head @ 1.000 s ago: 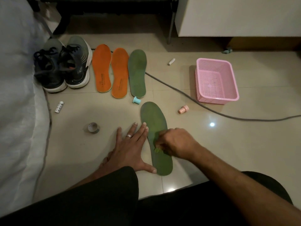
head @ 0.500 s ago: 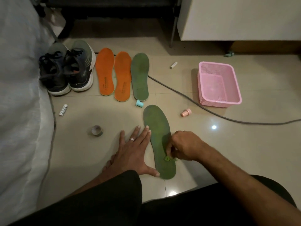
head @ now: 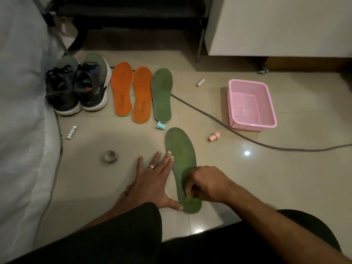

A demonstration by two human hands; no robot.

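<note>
A person sits on the floor [head: 276,187]. The near insole [head: 180,155] is green and lies flat on the floor right in front of them, with its heel end close to their legs. The left hand [head: 152,183] lies flat on the floor just beside it, with its fingers straight and spread. Its thumb tip touches the insole's edge near the heel. The right hand [head: 207,184] is on top of the insole's heel part. Its fingers are curled and pinch a small green bit [head: 187,199] against the insole. Farther away lie a far insole [head: 162,94], also green, two orange insoles [head: 122,90] and a pair of shoes [head: 80,86], all in a row. A pink basket [head: 247,126] stands off to the right, with a cable [head: 219,121] running between it and the near insole.
</note>
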